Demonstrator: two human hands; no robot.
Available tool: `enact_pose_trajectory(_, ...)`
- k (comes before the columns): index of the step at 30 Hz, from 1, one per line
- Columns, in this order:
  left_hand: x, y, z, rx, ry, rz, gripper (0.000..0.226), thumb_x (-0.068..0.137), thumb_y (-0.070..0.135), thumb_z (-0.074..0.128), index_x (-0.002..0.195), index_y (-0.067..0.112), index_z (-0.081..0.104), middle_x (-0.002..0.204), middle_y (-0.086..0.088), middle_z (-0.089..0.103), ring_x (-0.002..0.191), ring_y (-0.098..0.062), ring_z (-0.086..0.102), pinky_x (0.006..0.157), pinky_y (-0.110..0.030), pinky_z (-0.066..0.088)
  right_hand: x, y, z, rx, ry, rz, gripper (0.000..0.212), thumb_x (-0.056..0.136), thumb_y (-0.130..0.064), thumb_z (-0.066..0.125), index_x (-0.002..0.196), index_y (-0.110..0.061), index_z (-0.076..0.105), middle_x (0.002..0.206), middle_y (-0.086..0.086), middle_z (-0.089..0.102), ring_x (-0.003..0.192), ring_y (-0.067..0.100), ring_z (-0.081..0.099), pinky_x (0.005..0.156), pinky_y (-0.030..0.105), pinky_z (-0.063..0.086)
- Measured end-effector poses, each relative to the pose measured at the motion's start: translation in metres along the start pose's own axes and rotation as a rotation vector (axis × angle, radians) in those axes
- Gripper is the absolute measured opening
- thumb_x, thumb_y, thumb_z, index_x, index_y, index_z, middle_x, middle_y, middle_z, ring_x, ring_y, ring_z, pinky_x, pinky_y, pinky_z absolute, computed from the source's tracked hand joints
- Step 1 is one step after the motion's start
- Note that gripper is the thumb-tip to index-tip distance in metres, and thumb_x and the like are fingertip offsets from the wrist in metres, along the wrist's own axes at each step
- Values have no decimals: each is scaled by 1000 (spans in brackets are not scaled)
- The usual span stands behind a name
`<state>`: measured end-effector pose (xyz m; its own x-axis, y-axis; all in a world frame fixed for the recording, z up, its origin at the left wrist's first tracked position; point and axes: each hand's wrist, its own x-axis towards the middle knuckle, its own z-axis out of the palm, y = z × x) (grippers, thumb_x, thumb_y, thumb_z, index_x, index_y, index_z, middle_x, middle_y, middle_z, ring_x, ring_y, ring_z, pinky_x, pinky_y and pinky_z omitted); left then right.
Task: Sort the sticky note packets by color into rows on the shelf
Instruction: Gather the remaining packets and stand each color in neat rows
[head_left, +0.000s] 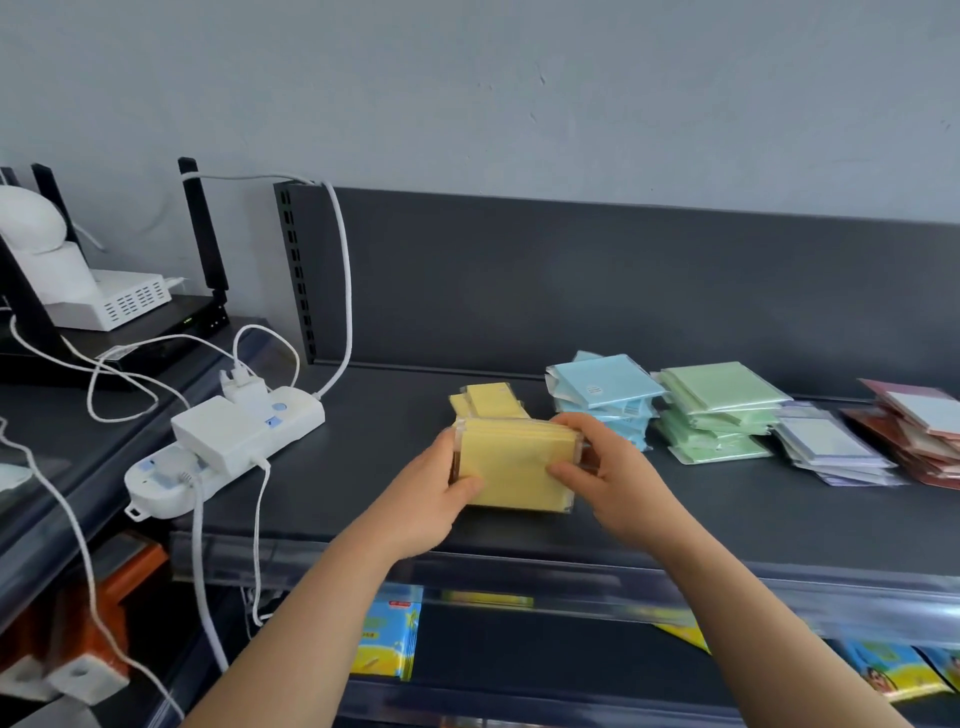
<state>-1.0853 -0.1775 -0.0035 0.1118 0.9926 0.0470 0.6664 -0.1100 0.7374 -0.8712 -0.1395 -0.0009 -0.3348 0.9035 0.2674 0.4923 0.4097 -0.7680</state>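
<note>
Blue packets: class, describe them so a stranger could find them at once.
Start at the dark grey shelf. Coloured piles run along it; the blue pile is second from the left, between yellow and green. It alone is sky blue, with a round white sticker on top.

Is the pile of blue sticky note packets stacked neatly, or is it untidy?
Untidy: the blue sticky note packets lie turned at different angles, their edges out of line, and the top one sits tilted.
</note>
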Motion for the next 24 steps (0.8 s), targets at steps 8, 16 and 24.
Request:
enact_pose_trajectory(8,56,14,-51,-166,295,3,35,94,20,61,125,23,46,114,14,57,100,-1,55,73,-15,41,91,-43,-26,-147,32,-44,36,87,-22,66,120,-27,54,101,3,64,84,24,66,76,38,56)
enact_pose_trajectory(16,139,0,-61,-101,303,-104,32,95,19,59,124,16,48,116,4,56,102,-11,53,82,-26,42,188,-29,-23,-387,-100,75,52,90,-24,64,136,-13,43,128,7,53,101,20,57,75,25,43)
enact_pose_trajectory(24,186,-38,-41,13,227,-230,30,95,22,59,122,15,49,116,-1,57,97,-14,52,80,-28,40,227,-4,-1,-581,-250,216,43,89,-21,65,124,0,53,123,17,59,107,31,60,90,39,52)
